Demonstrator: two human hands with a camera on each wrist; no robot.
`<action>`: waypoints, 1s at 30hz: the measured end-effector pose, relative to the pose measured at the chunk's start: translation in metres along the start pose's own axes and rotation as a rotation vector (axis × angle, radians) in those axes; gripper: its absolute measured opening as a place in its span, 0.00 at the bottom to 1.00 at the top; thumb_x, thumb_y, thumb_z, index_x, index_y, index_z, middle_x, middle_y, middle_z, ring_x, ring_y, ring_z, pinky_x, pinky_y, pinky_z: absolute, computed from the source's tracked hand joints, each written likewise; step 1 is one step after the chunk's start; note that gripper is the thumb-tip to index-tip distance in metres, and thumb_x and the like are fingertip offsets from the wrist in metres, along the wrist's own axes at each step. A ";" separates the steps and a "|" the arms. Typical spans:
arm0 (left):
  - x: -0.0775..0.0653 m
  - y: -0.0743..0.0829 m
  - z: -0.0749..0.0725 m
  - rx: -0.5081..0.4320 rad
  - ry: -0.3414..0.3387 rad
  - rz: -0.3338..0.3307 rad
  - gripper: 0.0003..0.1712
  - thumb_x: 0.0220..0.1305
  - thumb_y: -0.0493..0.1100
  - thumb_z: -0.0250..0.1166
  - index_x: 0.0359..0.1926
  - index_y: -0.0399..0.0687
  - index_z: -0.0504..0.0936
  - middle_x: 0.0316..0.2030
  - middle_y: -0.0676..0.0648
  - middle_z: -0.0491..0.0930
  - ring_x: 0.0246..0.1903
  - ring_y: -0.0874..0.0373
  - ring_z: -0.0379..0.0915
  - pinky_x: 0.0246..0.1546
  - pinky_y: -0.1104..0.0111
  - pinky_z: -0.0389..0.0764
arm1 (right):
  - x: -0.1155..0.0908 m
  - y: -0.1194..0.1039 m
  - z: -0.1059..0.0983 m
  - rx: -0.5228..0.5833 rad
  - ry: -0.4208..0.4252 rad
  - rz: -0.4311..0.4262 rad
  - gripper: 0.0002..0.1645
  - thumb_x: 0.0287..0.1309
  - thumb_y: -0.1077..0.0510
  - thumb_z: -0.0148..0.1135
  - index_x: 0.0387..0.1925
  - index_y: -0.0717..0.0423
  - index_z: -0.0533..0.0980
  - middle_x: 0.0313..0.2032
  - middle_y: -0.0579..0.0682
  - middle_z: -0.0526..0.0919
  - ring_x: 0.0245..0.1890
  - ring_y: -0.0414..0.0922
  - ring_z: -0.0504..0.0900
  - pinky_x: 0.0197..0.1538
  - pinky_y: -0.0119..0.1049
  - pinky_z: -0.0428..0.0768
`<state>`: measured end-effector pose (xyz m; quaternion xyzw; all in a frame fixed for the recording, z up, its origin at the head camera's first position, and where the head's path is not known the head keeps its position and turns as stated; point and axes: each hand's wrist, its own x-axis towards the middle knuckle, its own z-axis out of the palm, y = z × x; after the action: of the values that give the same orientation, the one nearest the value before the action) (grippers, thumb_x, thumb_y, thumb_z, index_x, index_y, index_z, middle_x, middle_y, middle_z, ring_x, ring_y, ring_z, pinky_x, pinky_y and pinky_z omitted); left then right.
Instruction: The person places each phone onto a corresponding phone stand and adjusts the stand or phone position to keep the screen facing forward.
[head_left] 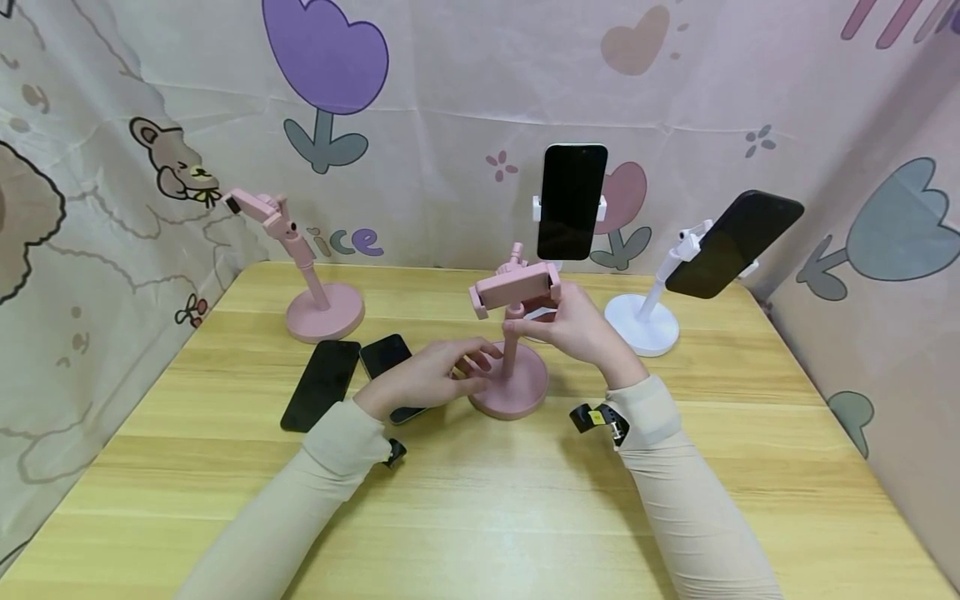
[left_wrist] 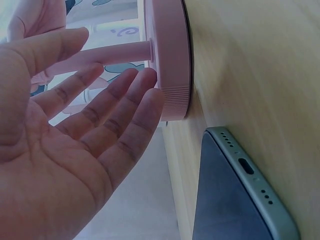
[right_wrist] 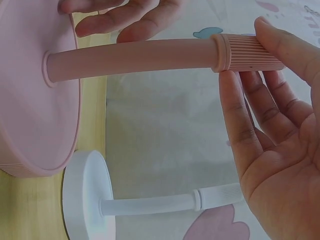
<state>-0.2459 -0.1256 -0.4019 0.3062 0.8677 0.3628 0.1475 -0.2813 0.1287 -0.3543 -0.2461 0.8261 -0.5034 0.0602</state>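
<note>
One pink stand (right_wrist: pixel 136 60) in right hand's (right_wrist: pixel 287 145) pinch

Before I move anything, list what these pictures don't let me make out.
Head view: part of the smaller phone, hidden by the left hand.
Head view: most of the stem and base of the rear white stand, hidden by the near pink stand and the right hand.
Left wrist view: the rest of a phone, cut off by the bottom edge.
Right wrist view: the left hand's palm, cut off by the top edge.
</note>
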 end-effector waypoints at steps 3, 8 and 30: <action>0.000 0.000 0.000 -0.005 -0.001 -0.002 0.26 0.77 0.40 0.66 0.72 0.49 0.75 0.65 0.44 0.83 0.62 0.49 0.83 0.63 0.57 0.86 | 0.000 0.000 0.000 -0.002 0.001 0.009 0.35 0.63 0.57 0.78 0.68 0.54 0.74 0.53 0.57 0.88 0.56 0.53 0.89 0.63 0.49 0.88; 0.001 0.000 0.001 -0.008 0.000 -0.002 0.27 0.77 0.40 0.66 0.73 0.50 0.75 0.65 0.44 0.83 0.62 0.50 0.82 0.64 0.57 0.86 | 0.000 0.002 -0.001 -0.007 -0.001 0.013 0.35 0.63 0.58 0.78 0.68 0.55 0.73 0.53 0.59 0.88 0.56 0.55 0.89 0.61 0.50 0.89; -0.004 0.003 -0.005 -0.022 0.007 0.016 0.27 0.78 0.41 0.66 0.73 0.45 0.75 0.65 0.43 0.83 0.62 0.48 0.83 0.63 0.55 0.87 | -0.001 -0.003 -0.005 -0.067 -0.042 -0.013 0.36 0.67 0.56 0.76 0.71 0.54 0.70 0.55 0.57 0.87 0.59 0.54 0.87 0.63 0.53 0.87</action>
<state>-0.2437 -0.1290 -0.3960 0.3100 0.8618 0.3745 0.1449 -0.2805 0.1319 -0.3495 -0.2641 0.8394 -0.4704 0.0661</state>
